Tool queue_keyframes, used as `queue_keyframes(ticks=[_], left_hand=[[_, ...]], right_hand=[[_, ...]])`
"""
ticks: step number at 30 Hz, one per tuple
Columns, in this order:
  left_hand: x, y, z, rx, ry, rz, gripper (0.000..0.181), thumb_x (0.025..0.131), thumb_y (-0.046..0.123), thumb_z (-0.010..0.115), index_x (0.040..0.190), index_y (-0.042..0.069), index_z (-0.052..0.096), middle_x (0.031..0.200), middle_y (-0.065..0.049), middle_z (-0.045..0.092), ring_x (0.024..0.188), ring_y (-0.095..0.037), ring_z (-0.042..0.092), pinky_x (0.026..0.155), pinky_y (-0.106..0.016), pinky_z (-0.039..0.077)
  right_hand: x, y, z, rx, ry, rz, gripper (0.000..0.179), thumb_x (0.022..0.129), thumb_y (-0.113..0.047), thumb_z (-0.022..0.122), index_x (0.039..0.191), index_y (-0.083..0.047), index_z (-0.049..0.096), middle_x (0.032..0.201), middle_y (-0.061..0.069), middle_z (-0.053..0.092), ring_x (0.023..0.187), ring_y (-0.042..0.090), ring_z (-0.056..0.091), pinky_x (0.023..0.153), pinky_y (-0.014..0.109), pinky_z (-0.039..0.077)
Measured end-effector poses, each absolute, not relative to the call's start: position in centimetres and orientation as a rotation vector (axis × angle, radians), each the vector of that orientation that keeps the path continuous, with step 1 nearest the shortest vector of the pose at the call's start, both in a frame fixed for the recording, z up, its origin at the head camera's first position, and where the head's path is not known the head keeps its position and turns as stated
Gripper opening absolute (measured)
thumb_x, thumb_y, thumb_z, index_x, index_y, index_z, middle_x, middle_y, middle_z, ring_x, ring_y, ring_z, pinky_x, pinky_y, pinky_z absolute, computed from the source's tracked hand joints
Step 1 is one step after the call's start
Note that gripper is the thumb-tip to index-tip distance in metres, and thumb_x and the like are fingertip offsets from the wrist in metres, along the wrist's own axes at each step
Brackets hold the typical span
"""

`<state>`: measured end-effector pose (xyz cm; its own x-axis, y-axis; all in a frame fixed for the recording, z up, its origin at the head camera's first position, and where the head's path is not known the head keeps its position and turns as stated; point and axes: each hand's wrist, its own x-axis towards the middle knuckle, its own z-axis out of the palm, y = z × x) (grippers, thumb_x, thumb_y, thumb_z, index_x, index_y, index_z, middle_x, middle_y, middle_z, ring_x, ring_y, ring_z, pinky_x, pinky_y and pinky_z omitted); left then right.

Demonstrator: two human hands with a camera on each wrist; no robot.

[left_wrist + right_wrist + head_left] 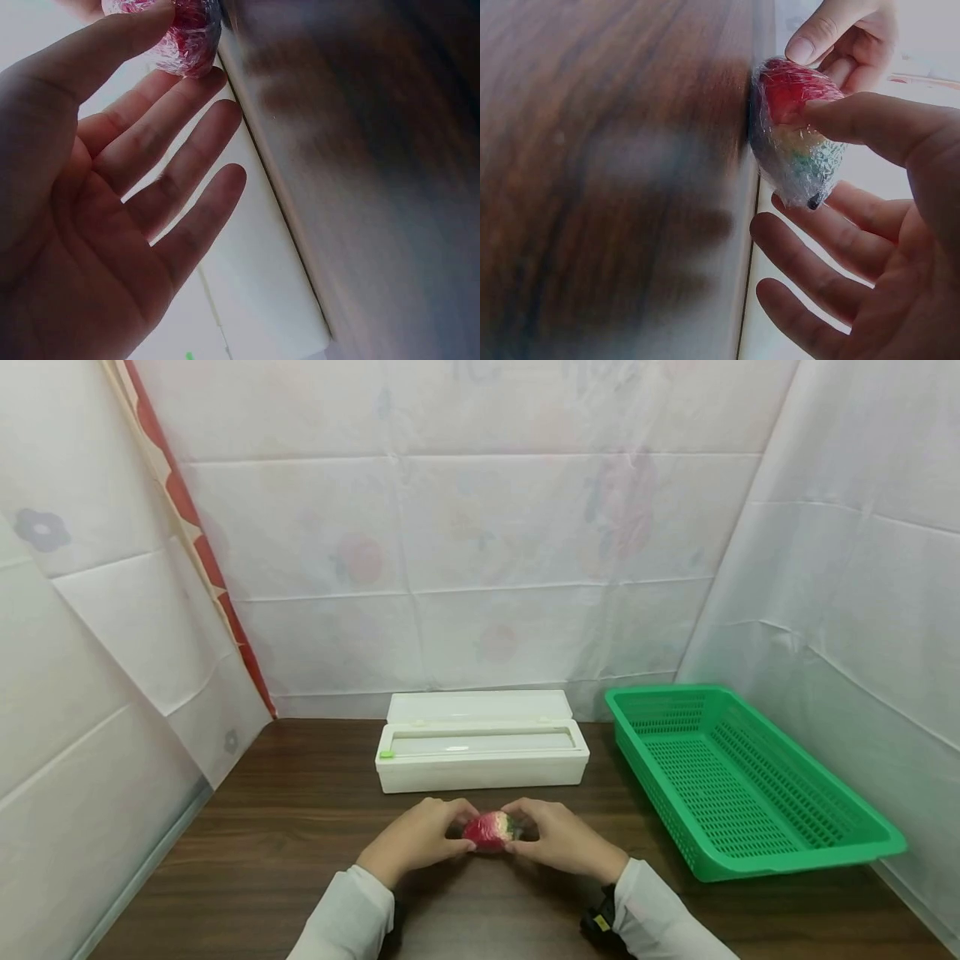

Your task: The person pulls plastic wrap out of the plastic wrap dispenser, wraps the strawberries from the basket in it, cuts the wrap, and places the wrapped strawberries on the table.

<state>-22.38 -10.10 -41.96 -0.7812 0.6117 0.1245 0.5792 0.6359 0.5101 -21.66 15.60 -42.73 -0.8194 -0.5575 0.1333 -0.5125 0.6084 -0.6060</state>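
A red strawberry (489,832) with a pale and green stem end is wrapped in clear cling film, low over the wooden table in the head view. My left hand (425,837) pinches its red end between thumb and fingers. On the green end, my right hand (557,841) does the same. The right wrist view shows the crinkled film over the strawberry (791,127), my right thumb lying across it. In the left wrist view only part of the strawberry (187,41) shows at the top; the other left fingers spread below it.
Behind the hands stands a white cling film dispenser (480,774), its lid (480,707) raised and a green slide cutter (386,754) at its left. A green plastic basket (810,862) sits at the right. Pale sheets (480,527) hang round the brown table (247,860).
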Motion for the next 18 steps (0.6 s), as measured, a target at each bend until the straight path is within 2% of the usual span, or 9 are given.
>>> queue_keyframes(ticks=[10, 18], left_hand=[[-22.27, -10.63, -41.60, 1.054, 2.724, 0.910, 0.036, 0.089, 0.020, 0.079, 0.120, 0.008, 0.065, 0.113, -0.003, 0.072, 0.107, -0.020, 0.068, 0.093, -0.043, 0.053], [-22.41, -11.05, -41.29, 1.057, 2.704, 0.941, 0.036, 0.091, 0.019, 0.076, 0.122, 0.005, 0.064, 0.116, -0.008, 0.071, 0.107, -0.023, 0.068, 0.092, -0.043, 0.053]], right_hand=[[-21.59, 15.62, -42.63, -0.898, 2.739, -1.050, 0.050, 0.091, -0.031, 0.076, 0.132, -0.009, 0.059, 0.117, 0.001, 0.068, 0.105, 0.013, 0.065, 0.087, 0.033, 0.054], [-21.51, 15.61, -42.13, -0.891, 2.722, -1.065, 0.053, 0.094, -0.041, 0.072, 0.133, -0.009, 0.058, 0.119, 0.000, 0.067, 0.106, 0.014, 0.065, 0.088, 0.034, 0.054]])
